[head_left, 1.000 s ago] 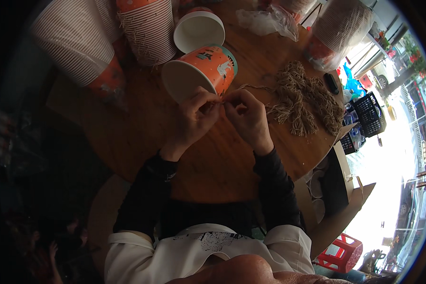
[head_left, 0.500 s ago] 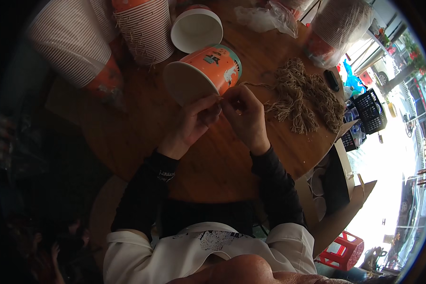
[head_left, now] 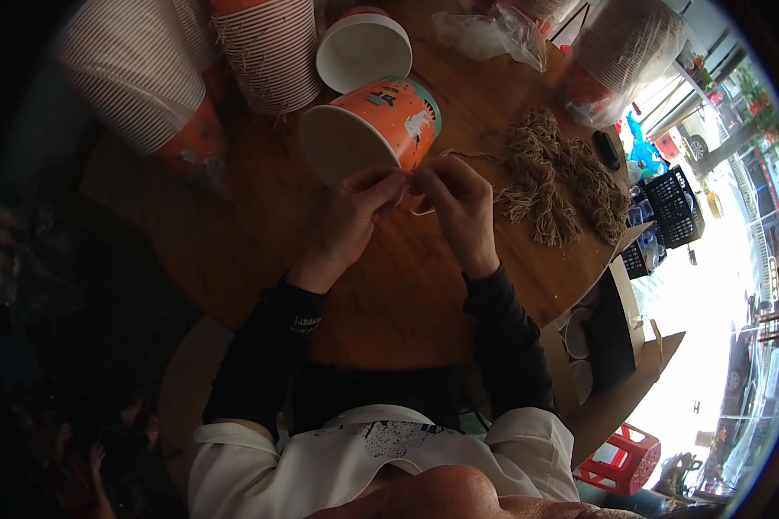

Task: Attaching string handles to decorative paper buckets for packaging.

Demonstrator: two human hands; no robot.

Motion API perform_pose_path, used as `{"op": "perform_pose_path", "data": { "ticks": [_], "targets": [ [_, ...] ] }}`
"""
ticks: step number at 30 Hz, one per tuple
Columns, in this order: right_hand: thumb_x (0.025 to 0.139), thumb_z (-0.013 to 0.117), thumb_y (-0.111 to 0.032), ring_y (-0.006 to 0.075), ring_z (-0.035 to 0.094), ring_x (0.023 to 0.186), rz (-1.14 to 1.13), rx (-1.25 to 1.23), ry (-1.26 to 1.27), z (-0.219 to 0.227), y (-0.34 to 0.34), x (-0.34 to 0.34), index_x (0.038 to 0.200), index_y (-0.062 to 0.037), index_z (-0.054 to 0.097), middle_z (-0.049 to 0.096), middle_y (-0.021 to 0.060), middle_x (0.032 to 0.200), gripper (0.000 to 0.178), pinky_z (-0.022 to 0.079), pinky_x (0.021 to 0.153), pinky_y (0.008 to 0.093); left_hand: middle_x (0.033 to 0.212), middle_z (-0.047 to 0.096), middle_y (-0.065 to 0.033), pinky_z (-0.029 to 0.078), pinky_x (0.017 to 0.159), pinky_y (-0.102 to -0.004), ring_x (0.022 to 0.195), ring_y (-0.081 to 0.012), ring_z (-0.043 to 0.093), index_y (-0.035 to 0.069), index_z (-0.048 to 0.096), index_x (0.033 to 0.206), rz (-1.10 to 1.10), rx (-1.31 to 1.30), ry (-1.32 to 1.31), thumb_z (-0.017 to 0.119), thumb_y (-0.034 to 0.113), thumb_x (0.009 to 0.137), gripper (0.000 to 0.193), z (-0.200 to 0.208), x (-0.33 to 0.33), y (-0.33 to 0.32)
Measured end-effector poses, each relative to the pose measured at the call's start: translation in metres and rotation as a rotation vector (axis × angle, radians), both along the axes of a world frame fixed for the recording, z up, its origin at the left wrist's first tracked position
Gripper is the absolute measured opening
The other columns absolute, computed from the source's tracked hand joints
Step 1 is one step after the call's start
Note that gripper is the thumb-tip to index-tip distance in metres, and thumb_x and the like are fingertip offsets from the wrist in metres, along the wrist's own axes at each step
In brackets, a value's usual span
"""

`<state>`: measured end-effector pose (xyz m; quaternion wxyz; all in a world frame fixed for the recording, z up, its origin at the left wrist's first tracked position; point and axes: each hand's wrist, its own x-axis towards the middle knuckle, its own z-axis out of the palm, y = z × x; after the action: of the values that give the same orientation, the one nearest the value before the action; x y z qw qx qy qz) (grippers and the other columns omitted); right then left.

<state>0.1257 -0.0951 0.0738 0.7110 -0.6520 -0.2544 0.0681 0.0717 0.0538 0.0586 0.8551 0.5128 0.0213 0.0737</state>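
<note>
Tub (head_left: 381, 121), orange with a teal band, is tipped on its side above the middle of the tabletop (head_left: 389, 303), and its open mouth faces toward the lower left. Whether its lower side touches the wood, I cannot tell, because the hands cover this part. Both hands are narrow at the near edge of the mouth: the left hand (head_left: 346, 221) and the right hand (head_left: 465, 212) bring their fingertips together and pinch a thin strand (head_left: 422, 211). It makes a small loop under the right fingers; how it runs between the fingertips is too small to see.

To the right of the hands lies a heap of twine (head_left: 545, 182), brown and loose, and one thin length goes from it toward the right hand. Just behind the tub is a white bowl (head_left: 363, 56), with its inside visible. At its left is a bare stack (head_left: 273, 60), and farther left a wrapped stack (head_left: 134, 82). A clear bag (head_left: 493, 39) lies at the far side. Beside the twine, near the right edge, is a small black object (head_left: 606, 150).
</note>
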Motion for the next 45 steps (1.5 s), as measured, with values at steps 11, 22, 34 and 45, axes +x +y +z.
{"op": "perform_pose_path", "data": {
  "ticks": [11,22,34,45],
  "targets": [
    [0.094,0.057,-0.009,0.0069,0.061,0.072,-0.075,0.078,-0.087,-0.006,-0.004,0.008,0.096,0.0019,0.062,0.067,0.0041,0.085,0.012,0.048,0.060,0.0206,0.078,0.058,0.0032,0.036,0.061,-0.0181,0.067,-0.0024,0.047,0.001,0.067,0.099,0.007,0.113,-0.008,0.061,0.012,0.093,0.014,-0.001,0.000,0.004],
    [0.096,0.052,-0.012,0.0197,0.064,0.066,-0.366,-0.164,-0.242,-0.005,-0.001,-0.006,0.099,-0.0040,0.053,0.063,0.0143,0.075,0.008,0.049,0.058,0.0316,0.084,0.061,0.0037,0.045,0.068,-0.0179,0.077,-0.0029,0.056,0.002,0.066,0.097,0.133,0.427,-0.146,0.065,0.014,0.092,0.012,0.002,-0.004,-0.008],
    [0.095,0.053,-0.005,0.0226,0.064,0.061,-0.319,-0.132,-0.549,0.005,0.001,-0.013,0.099,-0.0036,0.053,0.061,0.0141,0.072,0.005,0.048,0.056,0.0310,0.094,0.066,-0.0037,0.049,0.067,-0.0219,0.077,-0.0079,0.061,0.005,0.065,0.109,0.401,0.849,-0.501,0.063,0.001,0.089,0.020,0.012,-0.005,-0.014],
    [0.092,0.054,-0.001,0.0241,0.066,0.068,-0.276,-0.117,-0.599,0.006,-0.009,-0.009,0.098,-0.0026,0.058,0.064,0.0133,0.079,0.007,0.050,0.059,0.0311,0.089,0.067,-0.0045,0.050,0.064,-0.0225,0.077,-0.0097,0.064,0.002,0.065,0.103,0.254,0.739,-0.503,0.062,0.002,0.091,0.013,0.003,0.006,-0.022]
  ]
}}
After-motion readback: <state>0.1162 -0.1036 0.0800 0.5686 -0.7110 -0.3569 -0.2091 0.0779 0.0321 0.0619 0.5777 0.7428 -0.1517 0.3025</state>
